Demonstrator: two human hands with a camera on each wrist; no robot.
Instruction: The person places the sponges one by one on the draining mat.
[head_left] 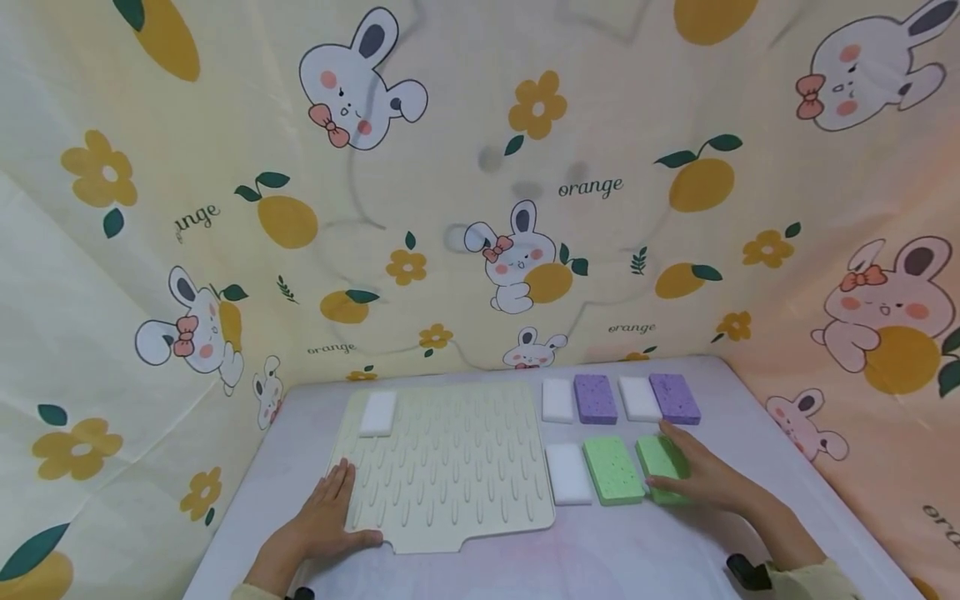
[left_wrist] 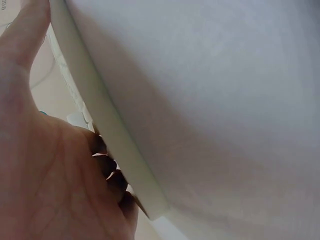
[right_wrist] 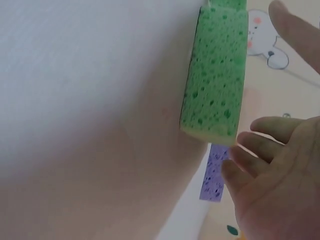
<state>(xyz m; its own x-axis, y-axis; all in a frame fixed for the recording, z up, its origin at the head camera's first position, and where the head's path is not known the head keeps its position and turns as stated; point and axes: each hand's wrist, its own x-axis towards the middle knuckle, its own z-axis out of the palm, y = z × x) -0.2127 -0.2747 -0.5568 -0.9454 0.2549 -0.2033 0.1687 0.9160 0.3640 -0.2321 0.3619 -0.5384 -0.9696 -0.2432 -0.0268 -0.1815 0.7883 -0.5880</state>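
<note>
My left hand [head_left: 318, 517] lies with straight fingers along the left edge of a cream ridged mat [head_left: 465, 471], thumb at its lower left corner. The left wrist view shows the fingers against the mat's thick rim [left_wrist: 110, 120]. On the mat's upper left sits a white sponge block [head_left: 378, 414]. My right hand [head_left: 708, 477] reaches over the rightmost green sponge [head_left: 658, 458], thumb near its lower left corner and fingers beyond its upper side. In the right wrist view, thumb and fingers stand spread, with a gap to that green sponge [right_wrist: 216, 72].
Left of that sponge lie another green sponge [head_left: 613, 471] and a white block [head_left: 568, 475]. Behind them is a row of white block [head_left: 557, 401], purple sponge [head_left: 596, 399], white block [head_left: 637, 398] and purple sponge [head_left: 677, 398]. A printed curtain [head_left: 450, 167] encloses the table.
</note>
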